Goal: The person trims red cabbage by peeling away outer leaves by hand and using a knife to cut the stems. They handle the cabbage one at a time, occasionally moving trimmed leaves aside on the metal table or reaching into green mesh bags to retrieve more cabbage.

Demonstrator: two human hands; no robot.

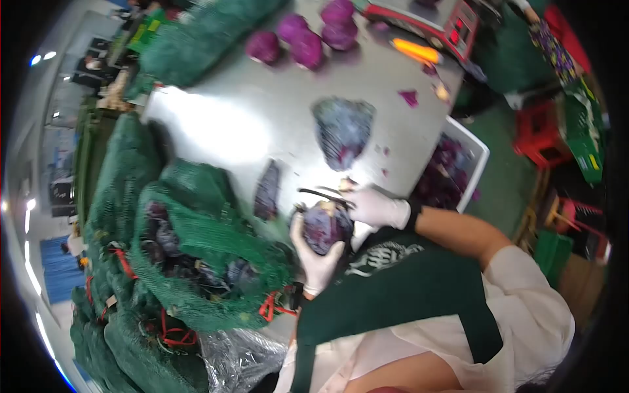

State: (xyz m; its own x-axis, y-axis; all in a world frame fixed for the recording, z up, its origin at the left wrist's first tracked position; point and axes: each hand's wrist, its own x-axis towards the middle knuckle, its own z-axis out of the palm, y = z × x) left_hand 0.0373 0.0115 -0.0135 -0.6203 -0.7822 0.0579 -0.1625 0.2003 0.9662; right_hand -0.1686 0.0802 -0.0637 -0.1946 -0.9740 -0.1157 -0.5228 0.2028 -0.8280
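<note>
Purple cabbage (pixel 322 229) is held at the near edge of the metal table (pixel 236 118). My left hand (pixel 314 257), in a white glove, wraps round its side. My right hand (pixel 375 205), also gloved, grips a dark knife-like tool (pixel 320 194) by the top of the cabbage; its exact shape is blurred. Beyond the hands lies a large, loose bluish outer leaf (pixel 343 131). A narrower dark leaf (pixel 267 191) rests to the left of the cabbage.
Several peeled purple cabbages (pixel 306 48) sit at the far side, near a red scale (pixel 452 29) and an orange-handled object (pixel 417 50). Green mesh sacks (pixel 196 229) crowd the left. A white bin (pixel 477 169) of purple scraps stands right, below the table edge.
</note>
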